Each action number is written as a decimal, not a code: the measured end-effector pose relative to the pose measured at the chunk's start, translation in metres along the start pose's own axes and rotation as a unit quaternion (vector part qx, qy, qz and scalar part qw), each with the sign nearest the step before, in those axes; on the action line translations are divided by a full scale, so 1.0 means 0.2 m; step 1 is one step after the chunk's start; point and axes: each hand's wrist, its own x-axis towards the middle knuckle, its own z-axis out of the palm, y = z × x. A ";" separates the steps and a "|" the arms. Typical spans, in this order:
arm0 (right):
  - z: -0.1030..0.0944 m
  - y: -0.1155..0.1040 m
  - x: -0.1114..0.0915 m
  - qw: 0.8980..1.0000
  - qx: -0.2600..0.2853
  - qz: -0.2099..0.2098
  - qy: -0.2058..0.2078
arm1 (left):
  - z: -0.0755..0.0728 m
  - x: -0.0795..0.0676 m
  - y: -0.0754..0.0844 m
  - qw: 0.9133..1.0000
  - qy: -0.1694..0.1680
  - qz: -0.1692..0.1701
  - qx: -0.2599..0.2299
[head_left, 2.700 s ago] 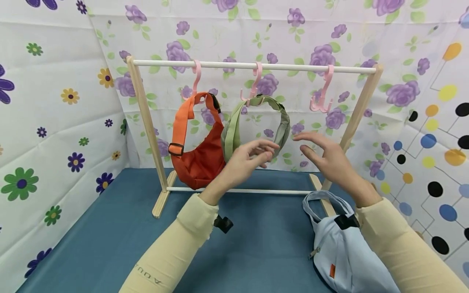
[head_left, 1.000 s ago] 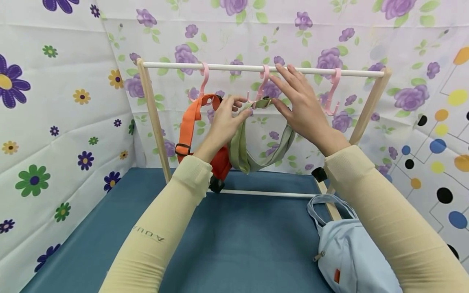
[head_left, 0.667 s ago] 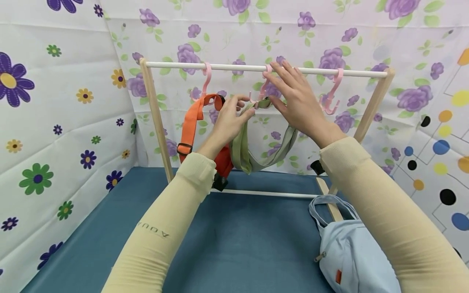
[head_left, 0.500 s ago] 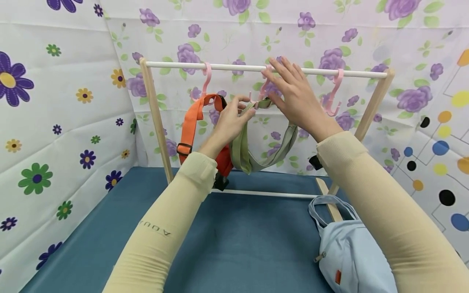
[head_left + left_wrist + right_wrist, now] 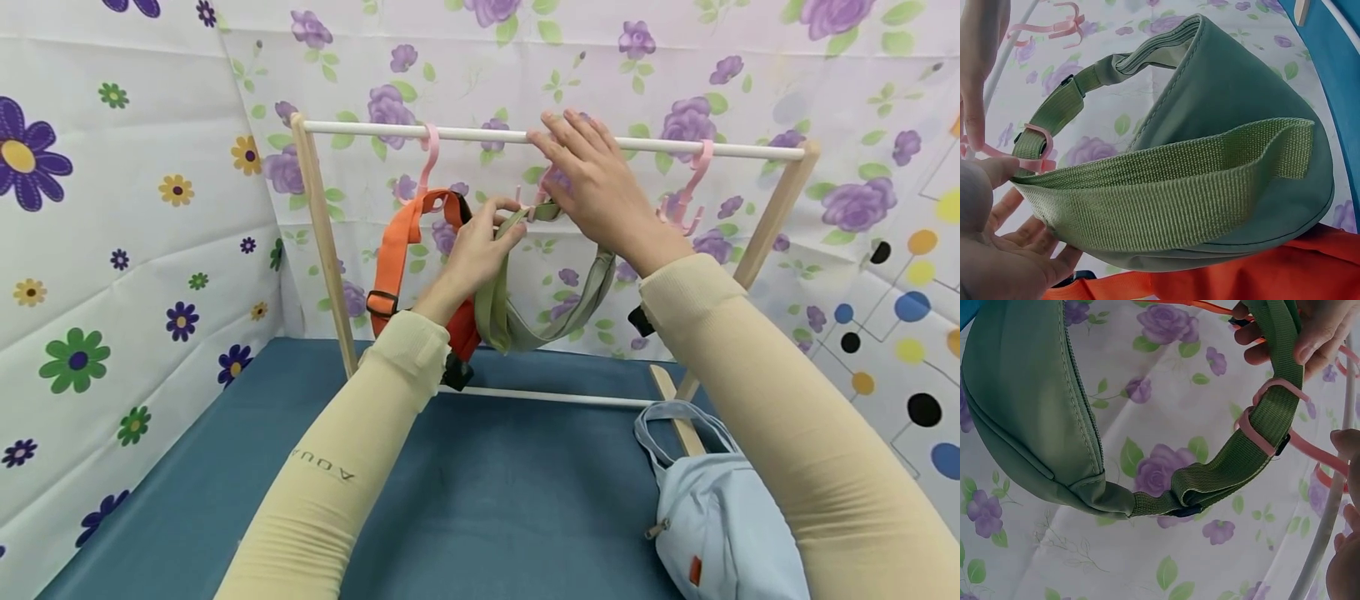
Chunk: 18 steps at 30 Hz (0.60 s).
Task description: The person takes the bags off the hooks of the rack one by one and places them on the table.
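A green waist bag [image 5: 1241, 94] hangs by its webbing strap [image 5: 1282, 369] from the prongs of the middle pink hook [image 5: 1319, 453]. My left hand [image 5: 477, 246] pinches this strap just left of the hook, thumb in front and fingers behind. My right hand [image 5: 596, 179] is raised at the rack's white rail [image 5: 360, 127], fingers straight, and covers the hook's upper part in the head view. To the left, an orange-red waist bag [image 5: 393, 242] hangs from the left pink hook [image 5: 431, 154], partly behind my left hand and forearm.
The right pink hook [image 5: 697, 179] carries nothing. A light blue bag [image 5: 723, 517] with looped handles lies on the blue tabletop [image 5: 525, 500] at the front right, partly under my right forearm. Wooden legs [image 5: 322, 242] support the rack before a floral backdrop.
Both hands have risen from in front of the green waist bag. My left hand has taken hold of its strap; my right has reached the rail and edged left over the middle hook.
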 end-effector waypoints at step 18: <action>0.02 0.00 0.04 0.999 0.006 0.012 0.038 | -0.01 -0.01 0.02 0.999 0.034 0.009 -0.001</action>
